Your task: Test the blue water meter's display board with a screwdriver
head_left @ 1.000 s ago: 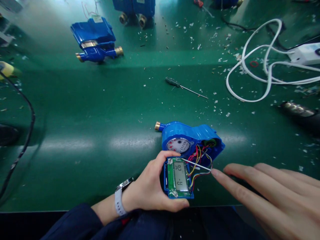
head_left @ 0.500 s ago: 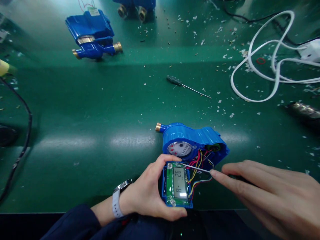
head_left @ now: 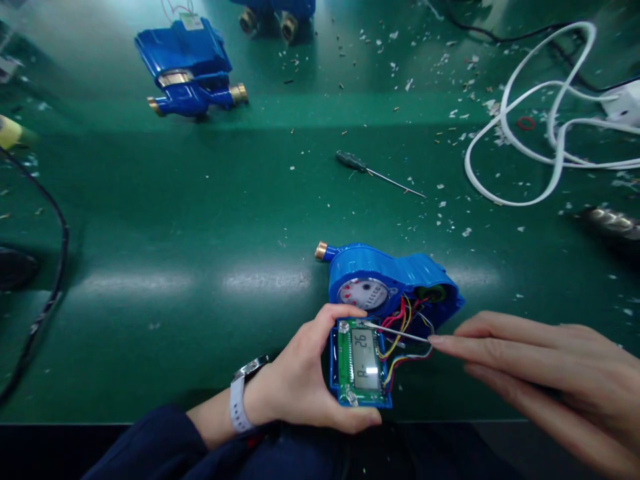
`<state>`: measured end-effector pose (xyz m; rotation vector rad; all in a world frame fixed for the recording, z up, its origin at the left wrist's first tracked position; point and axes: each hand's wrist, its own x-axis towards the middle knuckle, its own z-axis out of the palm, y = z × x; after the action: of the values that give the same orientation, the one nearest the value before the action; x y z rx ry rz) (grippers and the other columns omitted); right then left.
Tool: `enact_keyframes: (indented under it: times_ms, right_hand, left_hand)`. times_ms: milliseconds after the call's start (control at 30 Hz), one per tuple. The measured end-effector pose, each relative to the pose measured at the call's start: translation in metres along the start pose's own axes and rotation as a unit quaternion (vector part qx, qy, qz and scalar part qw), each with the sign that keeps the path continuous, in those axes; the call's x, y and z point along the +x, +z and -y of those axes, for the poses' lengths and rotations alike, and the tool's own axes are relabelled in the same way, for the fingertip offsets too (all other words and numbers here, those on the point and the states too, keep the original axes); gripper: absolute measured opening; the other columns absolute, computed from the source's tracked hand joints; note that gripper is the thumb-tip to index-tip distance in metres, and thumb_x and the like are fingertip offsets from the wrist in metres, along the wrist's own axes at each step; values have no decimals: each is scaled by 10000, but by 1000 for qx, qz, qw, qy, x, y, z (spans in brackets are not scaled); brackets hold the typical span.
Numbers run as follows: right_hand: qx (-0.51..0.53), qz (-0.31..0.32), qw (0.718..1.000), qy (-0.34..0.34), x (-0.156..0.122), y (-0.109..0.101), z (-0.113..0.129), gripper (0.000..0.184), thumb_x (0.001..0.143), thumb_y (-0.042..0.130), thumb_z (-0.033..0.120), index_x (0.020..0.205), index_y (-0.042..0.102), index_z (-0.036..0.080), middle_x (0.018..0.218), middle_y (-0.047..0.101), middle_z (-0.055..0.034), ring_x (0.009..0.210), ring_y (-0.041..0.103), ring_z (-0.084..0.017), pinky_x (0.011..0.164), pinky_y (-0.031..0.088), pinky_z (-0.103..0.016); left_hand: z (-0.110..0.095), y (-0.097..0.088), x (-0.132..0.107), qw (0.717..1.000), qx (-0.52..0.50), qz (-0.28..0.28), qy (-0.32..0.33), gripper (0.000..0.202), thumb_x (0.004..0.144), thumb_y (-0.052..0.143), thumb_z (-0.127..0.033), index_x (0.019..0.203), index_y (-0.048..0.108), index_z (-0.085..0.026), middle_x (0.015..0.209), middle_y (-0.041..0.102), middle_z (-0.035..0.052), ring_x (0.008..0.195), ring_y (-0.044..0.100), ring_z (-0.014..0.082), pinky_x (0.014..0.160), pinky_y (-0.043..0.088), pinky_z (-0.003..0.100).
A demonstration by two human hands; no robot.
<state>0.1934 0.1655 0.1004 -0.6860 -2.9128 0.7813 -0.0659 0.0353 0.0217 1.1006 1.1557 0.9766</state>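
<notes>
Between the thumb and fingers of my left hand (head_left: 300, 380) is a circuit board with a small display (head_left: 366, 360), set in a blue frame. The display reads "A- 26". My right hand (head_left: 540, 373) is closed on a thin metal rod (head_left: 405, 333), like a screwdriver shaft; its handle is hidden. The rod's tip touches or nearly touches the board's top edge. Red, yellow and white wires (head_left: 403, 333) link the board to an opened blue water meter (head_left: 385, 273), which lies just beyond it with its round dial showing.
A screwdriver (head_left: 353, 161) lies mid-table. Other blue water meters (head_left: 193, 93) stand at the back left. A white cable (head_left: 470, 167) loops at the right, near scattered scraps and small pins. A black cable (head_left: 63, 247) runs along the left.
The whole view has shifted slightly. The rod stays at the board's top edge, and my right hand's fingers have turned a little. The display still reads the same.
</notes>
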Motion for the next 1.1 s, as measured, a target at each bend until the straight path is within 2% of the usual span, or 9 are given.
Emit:
enact_keyframes:
  times_ms: [167, 300, 467, 700, 800, 967, 1100]
  right_hand:
    - [-5, 17, 1000, -21, 7, -6, 5, 332, 1119, 308, 292, 1368, 512, 374, 1222, 605, 63, 892, 660, -82, 689, 539, -134]
    - [10, 11, 999, -32, 10, -2, 9, 365, 1086, 310, 209, 1370, 510, 323, 1153, 626, 20, 817, 671, -102, 593, 529, -174]
    - [-2, 14, 999, -29, 5, 5, 13, 454, 1024, 308, 55, 1366, 518, 267, 1108, 611, -12, 815, 663, -110, 596, 507, -201]
    - [-21, 26, 998, -54, 4, 0, 8, 506, 989, 299, 58, 1395, 506, 279, 1130, 619, -12, 743, 665, -135, 512, 487, -254]
    - [-27, 25, 998, -53, 5, 3, 8, 507, 981, 303, 47, 1386, 518, 263, 1143, 601, -25, 786, 656, -143, 532, 470, -255]
    - [-26, -14, 998, -58, -1, 15, 10, 461, 994, 315, 14, 1354, 535, 200, 1130, 578, -49, 820, 634, -129, 606, 480, -218]
    - [-10, -25, 999, -41, -2, 24, 15, 434, 1037, 323, 43, 1399, 510, 190, 1203, 558, -68, 949, 626, -144, 744, 512, -211]
  left_hand:
    - [0, 0, 1, 999, 40, -4, 8, 805, 615, 868, -390, 1272, 441, -206, 1133, 634, 80, 966, 667, 233, 907, 553, 409]
    - [-1, 2, 1, 999, 51, -10, 2, 790, 616, 855, -406, 1257, 452, -178, 1099, 630, 92, 947, 662, 239, 910, 551, 428]
    - [-2, 2, -1, 998, 58, -5, 0, 782, 626, 846, -430, 1249, 451, -169, 1074, 634, 101, 939, 665, 248, 899, 555, 435]
    - [-2, 0, 1, 998, 66, 4, 14, 788, 615, 854, -430, 1247, 463, -167, 1061, 628, 94, 868, 664, 219, 884, 565, 424]
    - [-2, 0, 1, 999, 47, 3, 5, 780, 616, 854, -417, 1241, 458, -171, 1039, 640, 87, 861, 667, 222, 853, 570, 415]
    - [-1, 3, -2, 1000, 13, -7, -1, 781, 602, 868, -367, 1235, 447, -187, 1057, 647, 85, 895, 670, 227, 783, 574, 361]
    - [0, 9, -2, 994, -105, 12, -10, 784, 614, 871, -317, 1248, 425, -200, 1045, 650, 64, 857, 669, 190, 759, 571, 304]
